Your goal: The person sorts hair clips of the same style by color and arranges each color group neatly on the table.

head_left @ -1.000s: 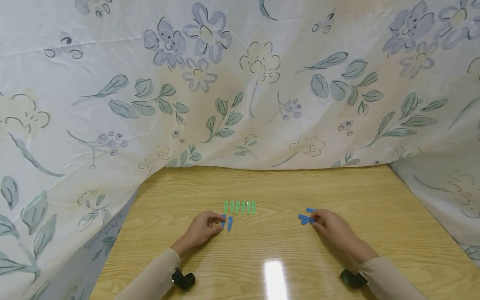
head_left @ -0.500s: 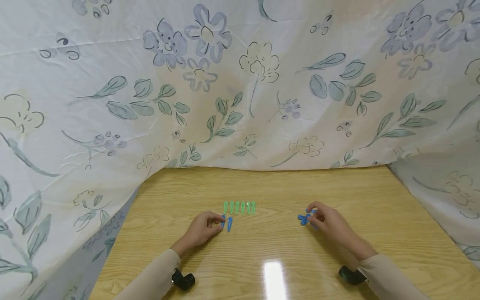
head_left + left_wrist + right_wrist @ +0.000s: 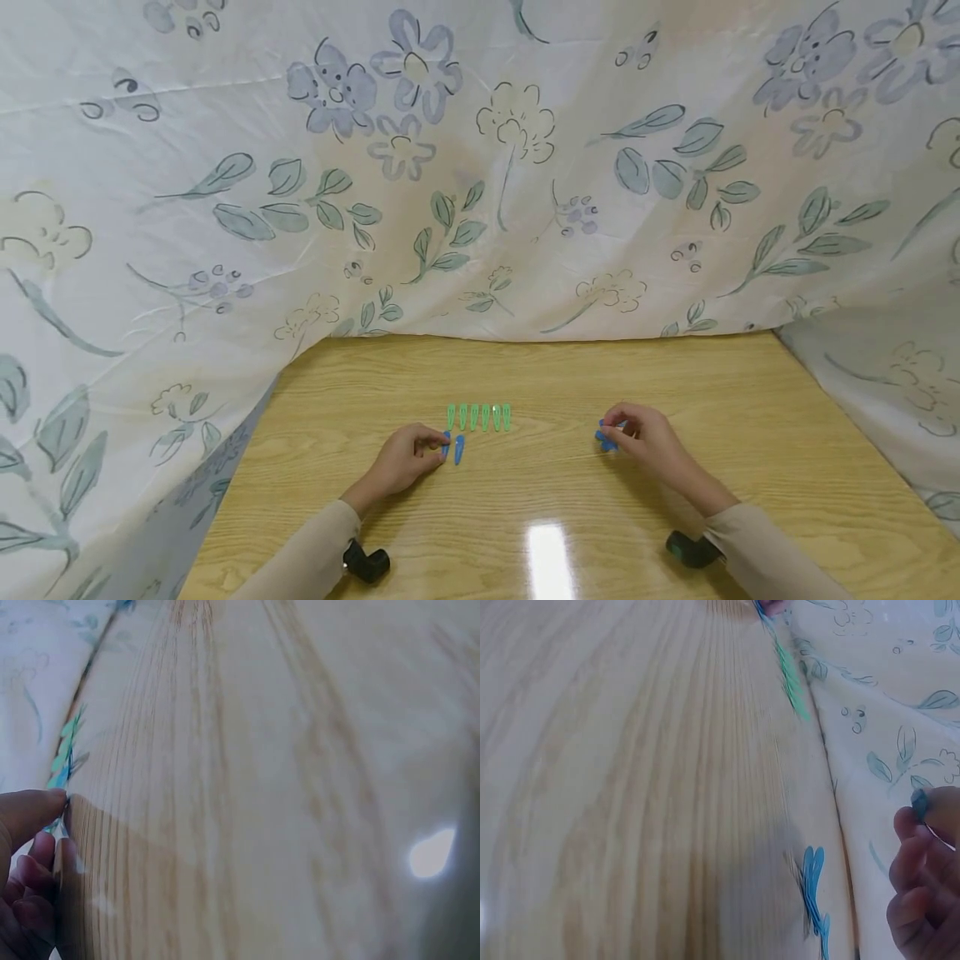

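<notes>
- Nearest, head view only (12 o'clock is the far side): two beige sleeves, entering at 7 and 5 o'clock, and a bright reflection at 6 o'clock on the wooden table.
- Left hand, at 8 o'clock: forefinger and thumb nearly together, pinching a blue clip that lies on the table; in the left wrist view the fingers mostly hide it.
- Second blue clip, just beside the first at 3 o'clock.
- Right hand, at 4 o'clock: thumb and forefinger closed on a small blue piece. The right wrist view sets this piece apart from the blue pile; in the head view the two run together.
- Green clips, 2 o'clock from the left hand: six upright in a row, countable in the head view, merged into a strip in the right wrist view.
- Farthest, at 12 o'clock: a floral curtain.
</notes>
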`<state>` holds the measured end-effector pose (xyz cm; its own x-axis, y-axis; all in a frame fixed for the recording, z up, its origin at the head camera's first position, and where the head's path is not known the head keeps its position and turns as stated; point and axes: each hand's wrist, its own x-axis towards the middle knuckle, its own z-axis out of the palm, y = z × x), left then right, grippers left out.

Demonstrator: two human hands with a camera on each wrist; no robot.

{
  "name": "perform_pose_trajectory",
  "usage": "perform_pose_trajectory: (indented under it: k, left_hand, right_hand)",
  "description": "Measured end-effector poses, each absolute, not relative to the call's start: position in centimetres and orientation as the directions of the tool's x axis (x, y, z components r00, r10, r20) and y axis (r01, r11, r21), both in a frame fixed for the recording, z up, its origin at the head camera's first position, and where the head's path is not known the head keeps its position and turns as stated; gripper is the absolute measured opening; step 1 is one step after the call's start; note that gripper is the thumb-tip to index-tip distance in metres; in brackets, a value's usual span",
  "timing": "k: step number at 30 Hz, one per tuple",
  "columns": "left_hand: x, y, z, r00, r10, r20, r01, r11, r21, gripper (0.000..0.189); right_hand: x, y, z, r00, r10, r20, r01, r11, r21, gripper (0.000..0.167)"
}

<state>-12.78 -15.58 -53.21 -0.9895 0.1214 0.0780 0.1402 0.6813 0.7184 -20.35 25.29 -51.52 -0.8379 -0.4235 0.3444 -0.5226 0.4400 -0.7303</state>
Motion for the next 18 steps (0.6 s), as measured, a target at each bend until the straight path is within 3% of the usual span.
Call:
perform_pose_trajectory:
  k: [3, 12, 18]
  left_hand:
    - [-12.7, -15.5, -53.2, -0.989, 0.121, 0.080, 0.141, 0.679, 0.721, 0.017]
    - [-12.7, -15.7, -53.3, -0.990, 0.114, 0.077, 0.134, 0.675, 0.726, 0.017]
    - [-13.0, -15.8, -53.4, -0.990, 0.113, 0.080, 0.136, 0.674, 0.726, 0.016]
  right_hand:
    - [-20.4, 25.1, -51.4, -0.840, -0.442, 0.315, -0.508, 0.437, -0.742, 0.004]
    - [-20.4, 23.9, -51.1, -0.839, -0.468, 0.276, -0.486, 0.420, -0.766, 0.021]
    - [-20.3, 22.9, -50.9, -0.831, -0.488, 0.266, -0.487, 0.410, -0.771, 0.023]
